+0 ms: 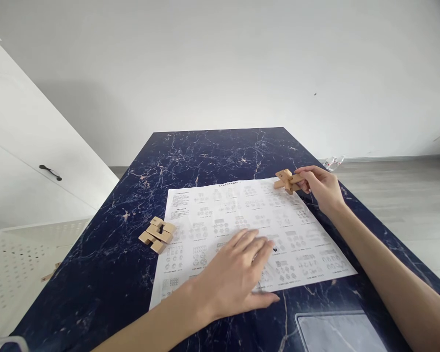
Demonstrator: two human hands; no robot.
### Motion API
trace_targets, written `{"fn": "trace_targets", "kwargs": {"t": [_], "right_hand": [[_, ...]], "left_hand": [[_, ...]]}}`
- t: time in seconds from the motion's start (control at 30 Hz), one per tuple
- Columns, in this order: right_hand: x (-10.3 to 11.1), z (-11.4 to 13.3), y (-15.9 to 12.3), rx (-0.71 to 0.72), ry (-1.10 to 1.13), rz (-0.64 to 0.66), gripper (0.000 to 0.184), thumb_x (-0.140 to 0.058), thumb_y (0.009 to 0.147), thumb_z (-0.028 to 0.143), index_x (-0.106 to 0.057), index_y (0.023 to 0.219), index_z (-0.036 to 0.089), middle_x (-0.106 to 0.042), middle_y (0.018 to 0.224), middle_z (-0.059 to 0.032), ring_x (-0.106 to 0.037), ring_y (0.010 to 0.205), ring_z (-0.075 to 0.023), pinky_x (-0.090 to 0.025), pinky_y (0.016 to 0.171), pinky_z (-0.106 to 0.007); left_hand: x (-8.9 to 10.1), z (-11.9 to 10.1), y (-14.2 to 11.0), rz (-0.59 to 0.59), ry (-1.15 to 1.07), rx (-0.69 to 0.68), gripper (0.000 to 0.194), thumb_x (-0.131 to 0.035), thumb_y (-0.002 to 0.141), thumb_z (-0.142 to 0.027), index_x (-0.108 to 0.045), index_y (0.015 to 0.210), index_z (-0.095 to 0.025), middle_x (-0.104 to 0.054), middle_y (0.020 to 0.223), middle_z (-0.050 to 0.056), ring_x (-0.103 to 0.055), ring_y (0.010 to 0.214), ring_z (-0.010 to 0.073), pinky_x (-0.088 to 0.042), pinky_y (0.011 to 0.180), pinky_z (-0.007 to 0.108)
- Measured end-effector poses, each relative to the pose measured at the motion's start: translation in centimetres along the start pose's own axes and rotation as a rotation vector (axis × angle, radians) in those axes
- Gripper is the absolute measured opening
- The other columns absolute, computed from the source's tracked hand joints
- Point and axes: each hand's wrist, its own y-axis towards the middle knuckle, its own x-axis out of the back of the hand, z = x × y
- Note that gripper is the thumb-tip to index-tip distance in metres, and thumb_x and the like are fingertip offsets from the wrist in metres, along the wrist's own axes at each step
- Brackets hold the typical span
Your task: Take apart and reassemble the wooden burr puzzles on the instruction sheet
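A white printed instruction sheet (242,215) with many small diagrams lies on a dark blue marbled table (212,151). My left hand (238,274) rests flat on the sheet's near part, fingers stretched out and empty. My right hand (320,188) is at the sheet's far right corner, its fingers closed on a small wooden puzzle assembly (286,181) of crossed blocks held just above the paper. A second cluster of wooden puzzle blocks (157,233) lies on the table at the sheet's left edge, apart from both hands.
A white perforated tray (22,264) stands low at the left of the table with a wooden piece (50,274) in it. A white cabinet with a dark handle (50,172) is behind it. A clear plastic sleeve (337,332) lies at the table's near right.
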Motion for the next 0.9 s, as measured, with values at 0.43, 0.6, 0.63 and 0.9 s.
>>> {"fn": "trace_targets", "kwargs": {"t": [0.43, 0.6, 0.63, 0.9], "right_hand": [[0.0, 0.1, -0.1, -0.004, -0.011, 0.024, 0.01, -0.07, 0.083, 0.026, -0.079, 0.085, 0.021, -0.055, 0.057, 0.0029, -0.046, 0.051, -0.0124, -0.038, 0.045, -0.025], [0.1, 0.1, -0.1, -0.009, -0.005, 0.03, 0.009, -0.071, 0.082, 0.026, -0.079, 0.083, 0.022, -0.055, 0.057, 0.0022, -0.047, 0.051, -0.0131, -0.039, 0.045, -0.026], [0.1, 0.1, -0.1, -0.011, -0.005, 0.034, 0.009, -0.072, 0.082, 0.026, -0.079, 0.083, 0.022, -0.056, 0.057, 0.002, -0.047, 0.051, -0.0132, -0.039, 0.045, -0.026], [0.5, 0.3, -0.1, -0.013, -0.004, 0.094, 0.011, -0.075, 0.085, 0.033, -0.08, 0.085, 0.023, -0.057, 0.06, 0.0006, -0.047, 0.052, -0.0141, -0.039, 0.046, -0.028]], "left_hand": [[-0.4, -1.4, -0.8, -0.183, 0.35, -0.271, 0.016, -0.06, 0.106, -0.017, -0.075, 0.103, -0.011, -0.082, 0.105, 0.015, -0.079, 0.109, 0.0288, -0.065, 0.072, 0.031], [-0.5, -1.5, -1.3, -0.233, 0.38, -0.301, 0.02, -0.058, 0.104, -0.01, -0.078, 0.107, -0.01, -0.083, 0.111, 0.015, -0.079, 0.109, 0.0279, -0.066, 0.073, 0.031], [-0.5, -1.5, -1.4, -0.242, 0.381, -0.306, 0.02, -0.058, 0.104, -0.01, -0.078, 0.106, -0.01, -0.083, 0.11, 0.015, -0.079, 0.108, 0.0279, -0.066, 0.072, 0.031], [-0.4, -1.9, -2.8, -0.369, 0.322, -0.319, 0.012, -0.069, 0.1, -0.015, -0.079, 0.101, -0.01, -0.083, 0.106, 0.013, -0.079, 0.104, 0.0272, -0.066, 0.071, 0.032]]}}
